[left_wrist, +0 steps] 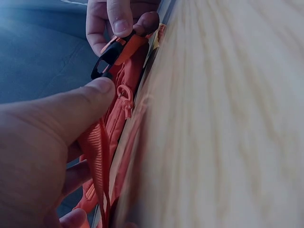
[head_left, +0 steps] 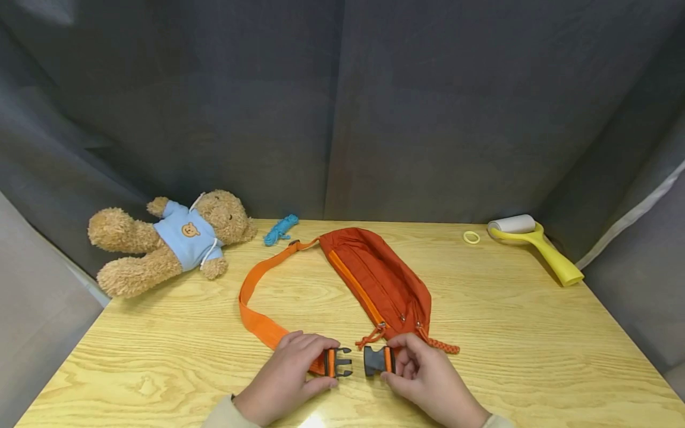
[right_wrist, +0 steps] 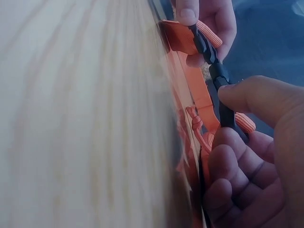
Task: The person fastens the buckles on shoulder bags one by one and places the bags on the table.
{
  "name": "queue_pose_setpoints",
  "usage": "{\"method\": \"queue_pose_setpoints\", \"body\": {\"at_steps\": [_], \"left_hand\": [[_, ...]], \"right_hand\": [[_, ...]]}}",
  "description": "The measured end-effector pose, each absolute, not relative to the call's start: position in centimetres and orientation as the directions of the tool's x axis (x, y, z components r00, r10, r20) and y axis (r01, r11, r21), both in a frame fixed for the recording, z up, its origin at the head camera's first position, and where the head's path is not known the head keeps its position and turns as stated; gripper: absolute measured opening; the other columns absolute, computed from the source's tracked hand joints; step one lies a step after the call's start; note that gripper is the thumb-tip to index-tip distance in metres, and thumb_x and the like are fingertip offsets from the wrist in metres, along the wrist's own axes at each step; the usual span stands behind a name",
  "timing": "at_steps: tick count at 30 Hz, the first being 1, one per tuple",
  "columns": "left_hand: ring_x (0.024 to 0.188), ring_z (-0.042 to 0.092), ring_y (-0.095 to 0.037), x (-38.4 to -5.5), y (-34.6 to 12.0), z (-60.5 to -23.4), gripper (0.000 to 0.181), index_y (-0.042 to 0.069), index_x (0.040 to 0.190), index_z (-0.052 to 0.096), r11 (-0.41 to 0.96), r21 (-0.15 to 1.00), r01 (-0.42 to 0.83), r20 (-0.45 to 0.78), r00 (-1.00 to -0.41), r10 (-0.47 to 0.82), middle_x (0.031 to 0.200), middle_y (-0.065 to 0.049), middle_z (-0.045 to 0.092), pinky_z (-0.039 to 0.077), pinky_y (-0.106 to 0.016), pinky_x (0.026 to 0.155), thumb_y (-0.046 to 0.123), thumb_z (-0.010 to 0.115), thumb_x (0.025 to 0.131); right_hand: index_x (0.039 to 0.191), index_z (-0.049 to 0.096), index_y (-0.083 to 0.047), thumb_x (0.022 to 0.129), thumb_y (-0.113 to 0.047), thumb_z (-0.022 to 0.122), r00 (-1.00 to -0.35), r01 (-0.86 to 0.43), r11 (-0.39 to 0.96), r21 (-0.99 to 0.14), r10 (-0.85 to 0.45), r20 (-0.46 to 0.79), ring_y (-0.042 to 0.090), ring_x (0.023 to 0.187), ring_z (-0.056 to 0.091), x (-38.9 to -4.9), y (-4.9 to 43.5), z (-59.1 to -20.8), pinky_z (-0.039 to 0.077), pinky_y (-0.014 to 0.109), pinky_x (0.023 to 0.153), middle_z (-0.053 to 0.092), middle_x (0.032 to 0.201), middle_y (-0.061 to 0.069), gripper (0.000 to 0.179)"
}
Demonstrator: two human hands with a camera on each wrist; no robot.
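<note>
A red-orange waist bag (head_left: 374,279) lies on the table, its orange strap (head_left: 258,321) looping round to the left. My left hand (head_left: 291,371) pinches the pronged half of a black side-release buckle (head_left: 342,361) at the strap's end. Facing it, my right hand (head_left: 428,377) holds the socket half (head_left: 376,361) between thumb and fingers. The two halves are apart, with a small gap between them and the prongs pointing at the socket. In the right wrist view, the thumb presses on the socket half (right_wrist: 225,107).
A teddy bear (head_left: 187,229) in a blue hoodie lies at the back left, beside a bundle of blue cord (head_left: 280,230). At the back right are a yellow ring (head_left: 471,238) and a yellow-handled roller (head_left: 548,252). Dark curtains (head_left: 342,113) stand behind the table (head_left: 535,333).
</note>
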State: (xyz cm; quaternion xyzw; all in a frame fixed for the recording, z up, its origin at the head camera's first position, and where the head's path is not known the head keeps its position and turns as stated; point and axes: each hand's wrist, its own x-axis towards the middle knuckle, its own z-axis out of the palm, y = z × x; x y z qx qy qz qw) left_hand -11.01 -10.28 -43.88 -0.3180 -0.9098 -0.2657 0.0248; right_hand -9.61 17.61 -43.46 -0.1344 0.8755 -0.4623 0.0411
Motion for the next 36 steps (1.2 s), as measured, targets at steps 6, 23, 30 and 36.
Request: {"method": "queue_pose_setpoints", "body": {"at_steps": [6, 23, 30, 36], "left_hand": [[0.121, 0.057, -0.010, -11.0, -10.1, -43.8, 0.052, 0.020, 0.134, 0.059, 0.649, 0.476, 0.593, 0.213, -0.794, 0.569, 0.131, 0.011, 0.061, 0.033, -0.052, 0.113, 0.041, 0.075, 0.089], [0.119, 0.058, -0.009, -11.1, -9.5, -44.0, 0.053, 0.019, 0.133, 0.059, 0.636, 0.465, 0.616, 0.248, -0.780, 0.574, 0.130, 0.011, 0.063, 0.034, -0.052, 0.112, 0.041, 0.076, 0.088], [0.119, 0.058, -0.009, -11.1, -9.5, -43.9, 0.053, 0.019, 0.133, 0.059, 0.639, 0.455, 0.620, 0.252, -0.778, 0.576, 0.129, 0.010, 0.063, 0.035, -0.051, 0.112, 0.041, 0.076, 0.088], [0.120, 0.057, -0.009, -11.1, -9.4, -43.9, 0.053, 0.019, 0.134, 0.059, 0.636, 0.463, 0.617, 0.246, -0.779, 0.577, 0.130, 0.010, 0.062, 0.034, -0.051, 0.113, 0.041, 0.075, 0.089]], "right_hand": [[0.115, 0.061, -0.011, 0.082, -0.021, 0.085, -0.961, -0.191, 0.547, -0.815, -0.274, 0.041, 0.006, 0.060, 0.053, -9.6, 17.4, -43.4, 0.048, 0.024, 0.053, 0.057, 0.077, -0.005, 0.042], [0.115, 0.061, -0.009, 0.082, -0.021, 0.085, -0.957, -0.205, 0.541, -0.816, -0.285, 0.052, 0.005, 0.058, 0.054, -9.6, 16.8, -43.4, 0.049, 0.024, 0.053, 0.057, 0.075, -0.007, 0.042], [0.115, 0.061, -0.009, 0.082, -0.020, 0.085, -0.958, -0.201, 0.553, -0.809, -0.282, 0.045, 0.005, 0.059, 0.053, -9.6, 16.7, -43.3, 0.048, 0.024, 0.053, 0.057, 0.075, -0.007, 0.042], [0.115, 0.061, -0.009, 0.082, -0.020, 0.084, -0.957, -0.206, 0.543, -0.814, -0.285, 0.052, 0.005, 0.059, 0.053, -9.7, 16.6, -43.4, 0.048, 0.023, 0.053, 0.057, 0.075, -0.007, 0.041]]}}
